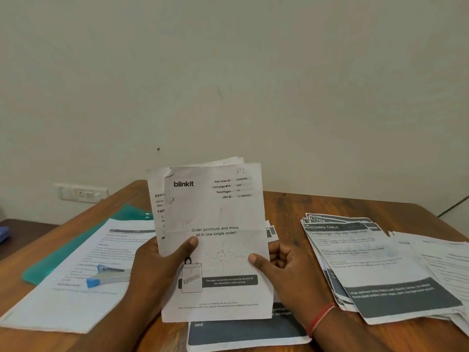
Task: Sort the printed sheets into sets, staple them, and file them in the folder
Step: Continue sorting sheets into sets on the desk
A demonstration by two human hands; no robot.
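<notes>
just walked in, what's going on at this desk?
A person is holding a bundle of sheets upright over the table, left hand and right hand gripping its sides; a cover page is in front. A stapler lies unused on a sheet to the left, which overlaps the green folder. A fanned pile of printouts sits to the right.

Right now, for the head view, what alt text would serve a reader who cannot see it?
A left hand and right hand hold printed sheets upright over a wooden table, a blinkit cover page in front. At left a stapler lies on a sheet over a green folder; at right, a fanned pile of sheets.
</notes>
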